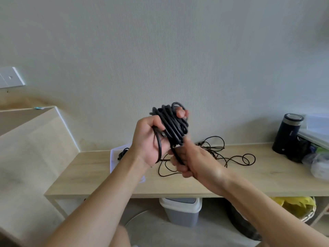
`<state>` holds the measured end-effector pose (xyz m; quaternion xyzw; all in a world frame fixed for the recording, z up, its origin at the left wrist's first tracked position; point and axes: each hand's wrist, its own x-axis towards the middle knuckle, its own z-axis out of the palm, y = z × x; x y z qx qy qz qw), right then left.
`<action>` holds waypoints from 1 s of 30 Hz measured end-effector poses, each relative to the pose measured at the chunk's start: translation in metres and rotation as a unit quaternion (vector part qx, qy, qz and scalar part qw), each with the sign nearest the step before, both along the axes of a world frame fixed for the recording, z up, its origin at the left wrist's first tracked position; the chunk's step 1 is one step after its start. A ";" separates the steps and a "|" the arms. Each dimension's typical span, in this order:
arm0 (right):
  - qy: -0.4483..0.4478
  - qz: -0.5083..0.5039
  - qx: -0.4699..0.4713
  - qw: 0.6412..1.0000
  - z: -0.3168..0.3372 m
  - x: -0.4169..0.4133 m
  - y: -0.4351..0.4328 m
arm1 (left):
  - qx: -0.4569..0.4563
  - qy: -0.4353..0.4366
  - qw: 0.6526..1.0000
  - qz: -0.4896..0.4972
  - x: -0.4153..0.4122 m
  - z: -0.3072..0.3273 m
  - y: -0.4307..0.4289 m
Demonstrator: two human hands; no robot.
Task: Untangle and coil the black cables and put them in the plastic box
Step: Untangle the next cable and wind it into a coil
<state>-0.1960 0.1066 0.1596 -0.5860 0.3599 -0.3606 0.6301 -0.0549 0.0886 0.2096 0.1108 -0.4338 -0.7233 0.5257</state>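
Two hands, left hand (146, 139) and right hand (194, 161). Three lots of black cable: one coiled bundle (171, 124), one loose tangle (229, 155), one small bunch (122, 154) in the single plastic box (113, 164). One table (267, 175), one dark canister (286, 134), one lidded bin (180, 209).

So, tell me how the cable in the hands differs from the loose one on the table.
The held cable is thick; the table cable is thin. The held cable is wound in tight loops round the left hand, its tail gripped by the right hand; the table cable sprawls loose and tangled on the wooden table. Both are black.
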 end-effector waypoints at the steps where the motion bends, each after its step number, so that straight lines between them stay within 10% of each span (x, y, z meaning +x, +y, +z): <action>1: 0.114 -0.033 -0.096 0.988 -0.001 -0.003 0.001 | 0.019 -0.006 0.999 0.044 0.004 -0.003 -0.004; 6: 0.401 -0.085 -0.353 0.841 0.008 -0.023 0.000 | 0.106 -0.058 0.979 0.166 0.021 -0.015 -0.014; 12: 0.384 -0.023 -0.502 0.775 0.026 -0.025 0.001 | 0.113 -0.374 0.914 0.105 0.017 -0.017 0.004; 19: 0.350 -0.008 -0.582 0.734 0.023 -0.031 -0.005 | 0.118 -0.423 0.897 -0.040 0.016 -0.027 0.014; 25: 0.300 -0.066 -0.544 0.781 0.026 -0.032 -0.004 | 0.147 -0.269 0.949 -0.079 0.012 -0.048 0.018; 30: 0.176 -0.087 -0.322 0.926 0.025 -0.037 0.002 | 0.081 -0.200 0.964 -0.153 0.004 -0.054 0.023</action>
